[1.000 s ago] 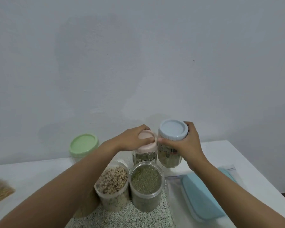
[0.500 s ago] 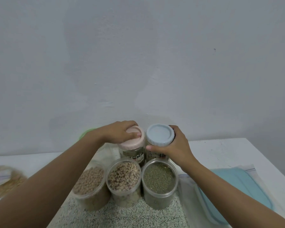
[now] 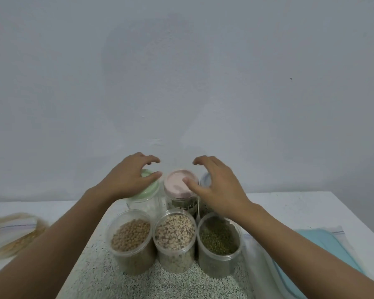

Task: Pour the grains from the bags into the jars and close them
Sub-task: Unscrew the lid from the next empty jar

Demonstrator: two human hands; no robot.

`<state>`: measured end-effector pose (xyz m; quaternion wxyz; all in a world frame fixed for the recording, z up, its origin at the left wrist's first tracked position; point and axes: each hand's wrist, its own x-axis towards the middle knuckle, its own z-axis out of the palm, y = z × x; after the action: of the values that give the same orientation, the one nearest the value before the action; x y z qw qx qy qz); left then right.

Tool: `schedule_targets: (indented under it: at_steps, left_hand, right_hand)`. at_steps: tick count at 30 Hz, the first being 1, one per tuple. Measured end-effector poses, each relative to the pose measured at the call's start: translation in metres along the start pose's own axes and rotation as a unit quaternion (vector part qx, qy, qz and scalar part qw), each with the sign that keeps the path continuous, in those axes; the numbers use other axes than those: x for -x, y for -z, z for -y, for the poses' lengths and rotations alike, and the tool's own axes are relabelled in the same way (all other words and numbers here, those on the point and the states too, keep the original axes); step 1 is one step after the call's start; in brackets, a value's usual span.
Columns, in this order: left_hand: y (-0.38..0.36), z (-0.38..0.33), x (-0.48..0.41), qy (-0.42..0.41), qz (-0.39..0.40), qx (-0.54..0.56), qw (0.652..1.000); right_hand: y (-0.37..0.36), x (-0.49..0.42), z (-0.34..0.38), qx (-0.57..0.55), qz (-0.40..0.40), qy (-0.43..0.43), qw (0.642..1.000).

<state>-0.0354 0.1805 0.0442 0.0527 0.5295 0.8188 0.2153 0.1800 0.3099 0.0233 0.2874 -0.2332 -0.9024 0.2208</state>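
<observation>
Left hand (image 3: 125,182) and right hand (image 3: 219,190) hover, fingers (image 3: 203,161) released, gap between them over pink lid (image 3: 177,184).

No text, brand, number or sign is legible: the only printed surface is a dark label (image 3: 181,207) with pale markings on the wall of the clear plastic jar with the round pink lid (image 3: 178,190), and its characters are too blurred to read.

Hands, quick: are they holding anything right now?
Left hand: open, holding nothing, over the round green plastic lid.
Right hand: open, holding nothing, over the round pale-blue plastic lid.
</observation>
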Motion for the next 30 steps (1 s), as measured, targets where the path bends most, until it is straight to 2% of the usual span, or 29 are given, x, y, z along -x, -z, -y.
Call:
schedule_targets:
  at_steps: [2,4,8,10,15,19,25,30]
  left_hand:
    - [0.000,0.014,0.011,0.087,-0.010,0.047,0.995]
    - [-0.006,0.025,0.022,0.160,0.013,0.138,0.977]
    - [-0.021,0.043,0.040,0.176,-0.049,0.287,0.940]
    - [-0.016,0.052,0.051,0.190,-0.093,0.319,0.924]
    - [0.025,0.057,0.079,0.120,-0.189,0.261,0.939]
    - [0.067,0.058,0.117,0.098,-0.233,0.227,0.940]
    - [0.086,0.077,0.190,0.143,-0.186,0.286,0.929]
    - [0.060,0.105,0.241,0.153,-0.117,0.321,0.927]
  right_hand:
    - [-0.010,-0.009,0.019,0.023,0.039,0.048,0.998]
    - [-0.024,-0.018,0.034,0.060,0.077,0.094,0.991]
    - [-0.058,-0.026,0.052,0.181,0.144,0.126,0.965]
    - [-0.070,-0.028,0.062,0.190,0.158,0.139,0.959]
    - [-0.078,-0.036,0.090,0.052,0.110,0.152,0.981]
    - [-0.081,-0.030,0.137,-0.082,0.111,0.150,0.979]
    - [-0.103,0.013,0.199,-0.100,0.194,0.143,0.965]
    - [-0.124,0.055,0.222,-0.005,0.251,0.130,0.959]
